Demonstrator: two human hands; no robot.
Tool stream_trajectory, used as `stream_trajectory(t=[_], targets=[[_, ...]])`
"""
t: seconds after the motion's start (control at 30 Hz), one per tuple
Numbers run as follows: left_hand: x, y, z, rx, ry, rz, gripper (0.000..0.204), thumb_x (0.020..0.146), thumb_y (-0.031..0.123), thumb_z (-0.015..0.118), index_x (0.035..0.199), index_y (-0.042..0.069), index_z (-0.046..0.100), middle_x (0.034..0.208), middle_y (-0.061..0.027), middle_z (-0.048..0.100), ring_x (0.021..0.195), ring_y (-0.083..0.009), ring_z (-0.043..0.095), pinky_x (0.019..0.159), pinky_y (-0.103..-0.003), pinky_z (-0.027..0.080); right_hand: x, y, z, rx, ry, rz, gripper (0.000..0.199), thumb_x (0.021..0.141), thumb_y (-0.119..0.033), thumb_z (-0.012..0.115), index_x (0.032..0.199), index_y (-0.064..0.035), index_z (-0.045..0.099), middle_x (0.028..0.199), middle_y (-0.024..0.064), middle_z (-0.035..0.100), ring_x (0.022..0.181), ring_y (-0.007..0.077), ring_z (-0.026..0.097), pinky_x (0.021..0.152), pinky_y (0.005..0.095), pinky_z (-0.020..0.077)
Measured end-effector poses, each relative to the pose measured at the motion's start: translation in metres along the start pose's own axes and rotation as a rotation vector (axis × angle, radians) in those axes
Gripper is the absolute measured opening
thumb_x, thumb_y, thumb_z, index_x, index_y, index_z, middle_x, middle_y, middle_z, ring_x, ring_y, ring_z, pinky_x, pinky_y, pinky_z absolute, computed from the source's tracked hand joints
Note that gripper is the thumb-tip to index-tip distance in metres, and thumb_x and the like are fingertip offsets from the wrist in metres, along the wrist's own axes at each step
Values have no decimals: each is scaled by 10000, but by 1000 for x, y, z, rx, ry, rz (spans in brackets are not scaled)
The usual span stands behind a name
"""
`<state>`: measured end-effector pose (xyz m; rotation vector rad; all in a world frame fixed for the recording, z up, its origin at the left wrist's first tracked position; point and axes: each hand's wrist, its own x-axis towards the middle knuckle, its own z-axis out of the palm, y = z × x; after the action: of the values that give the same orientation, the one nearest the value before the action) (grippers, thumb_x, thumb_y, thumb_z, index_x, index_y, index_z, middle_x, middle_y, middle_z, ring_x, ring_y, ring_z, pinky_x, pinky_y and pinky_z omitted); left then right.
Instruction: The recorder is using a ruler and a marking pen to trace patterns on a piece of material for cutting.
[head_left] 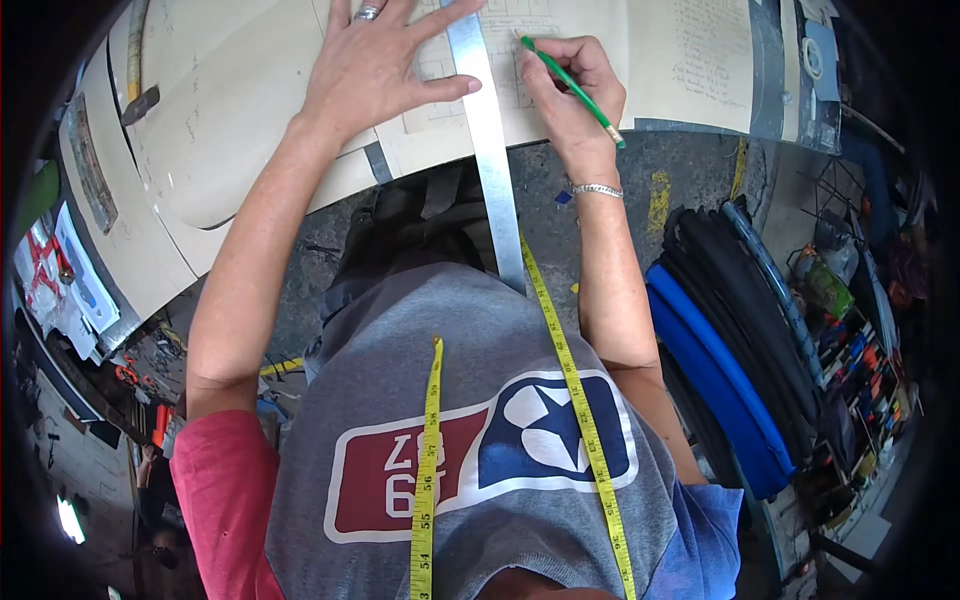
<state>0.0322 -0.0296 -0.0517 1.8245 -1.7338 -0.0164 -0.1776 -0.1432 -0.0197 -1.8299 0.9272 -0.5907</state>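
Observation:
My left hand point(375, 62) lies flat with fingers spread on a cream paper pattern sheet point(230, 110), pressing a long metal ruler point(490, 150) against it. My right hand point(570, 85) grips a green pencil point(572, 88) with its tip on the sheet just right of the ruler's edge. The ruler runs from the sheet's top down over the table edge toward my chest. A yellow measuring tape point(428, 470) hangs around my neck over my grey shirt.
The work table point(130, 260) carries paper pattern pieces and a written sheet point(700, 60). Rolls of black and blue fabric point(720, 380) stand at my right. Cluttered shelves point(860, 370) sit at far right, more clutter on the floor at left.

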Motion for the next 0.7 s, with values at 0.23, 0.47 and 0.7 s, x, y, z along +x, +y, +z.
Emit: stream_trajectory(t=[0.23,0.47,0.7], targets=[[14,22,-17,-78,-274,-181,882,812,749,621,1570,332,450,1687,-203,236,1579,-403,136,1248,-661,91,2,-3,5,-41,14,-52,148,906,-97,770,877,-29,642,833,13,718,763,50,631,708,225,529],[2,7,11,-390,75,-13,870,806,741,636,1552,322,478,1670,-201,271,1574,-400,154,1245,-661,103,3,12,11,-147,55,-171,149,871,-46,746,805,-13,617,765,12,683,733,46,603,695,223,524],[-5,-12,42,-16,326,45,867,803,736,642,1547,319,487,1672,-198,267,1576,-396,149,1250,-656,100,4,9,12,-156,46,-178,152,870,-51,748,807,-17,614,773,11,687,731,45,604,691,219,523]])
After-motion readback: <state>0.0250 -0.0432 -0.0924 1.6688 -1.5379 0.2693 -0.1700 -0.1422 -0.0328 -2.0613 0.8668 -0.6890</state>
